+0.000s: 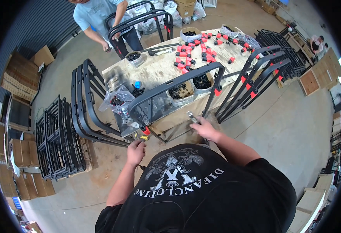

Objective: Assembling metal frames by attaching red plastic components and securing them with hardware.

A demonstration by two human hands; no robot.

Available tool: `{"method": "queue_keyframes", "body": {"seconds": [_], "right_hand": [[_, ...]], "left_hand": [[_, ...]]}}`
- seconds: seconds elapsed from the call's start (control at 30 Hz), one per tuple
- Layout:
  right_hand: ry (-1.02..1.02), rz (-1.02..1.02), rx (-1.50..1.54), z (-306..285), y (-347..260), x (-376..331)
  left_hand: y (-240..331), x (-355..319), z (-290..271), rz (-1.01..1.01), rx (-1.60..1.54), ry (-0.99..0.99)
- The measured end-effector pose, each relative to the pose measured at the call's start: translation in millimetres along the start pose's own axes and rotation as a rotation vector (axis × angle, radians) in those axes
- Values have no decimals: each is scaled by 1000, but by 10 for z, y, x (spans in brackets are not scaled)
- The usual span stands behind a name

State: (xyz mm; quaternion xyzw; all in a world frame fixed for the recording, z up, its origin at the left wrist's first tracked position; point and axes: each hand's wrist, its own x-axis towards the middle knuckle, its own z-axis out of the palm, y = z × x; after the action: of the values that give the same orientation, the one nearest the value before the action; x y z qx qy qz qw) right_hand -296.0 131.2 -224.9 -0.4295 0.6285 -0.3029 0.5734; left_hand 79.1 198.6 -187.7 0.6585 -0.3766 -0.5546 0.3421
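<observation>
My right hand (206, 130) is closed round a silver wrench (192, 115), its jaw end pointing up toward the table. My left hand (136, 152) is closed at the lower left of a black tubular frame (174, 80); what its fingers grip is too small to make out. A small yellow piece (144, 137) shows just beyond those fingers, below a red-and-black fitting (145, 130) on the frame's left leg. Another red fitting (218, 92) sits on the right leg. The frame stands upright between me and the wooden worktable (160, 66).
Boxes of small black parts (180, 92) and a plastic bag of hardware (118, 101) lie on the table, with many red-and-black fittings (207, 54). More frames lean left (86, 97) and right (256, 73). A co-worker in light blue (96, 17) handles frames opposite. Stacked black frames (60, 136) stand left.
</observation>
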Motion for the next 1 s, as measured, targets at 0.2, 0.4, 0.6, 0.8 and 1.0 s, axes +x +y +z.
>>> {"method": "queue_keyframes", "body": {"seconds": [0.2,0.4,0.6,0.8,1.0], "right_hand": [[-347,87,268,-81,-964,-83],[-297,-4,440,-1022,-892,392],[-451,-73,254,-1678,-721,598],[74,-264,-460,-2414,-448,1020],[205,-161,113,-2684,-199,1550]], "left_hand": [[1169,312,1671,307,-18,-212],[1491,433,2832,532,398,-12],[1243,1034,3478,170,-153,-307],[1478,1196,3835,-106,286,-93],[1586,1392,4072,-168,7,-107]]}}
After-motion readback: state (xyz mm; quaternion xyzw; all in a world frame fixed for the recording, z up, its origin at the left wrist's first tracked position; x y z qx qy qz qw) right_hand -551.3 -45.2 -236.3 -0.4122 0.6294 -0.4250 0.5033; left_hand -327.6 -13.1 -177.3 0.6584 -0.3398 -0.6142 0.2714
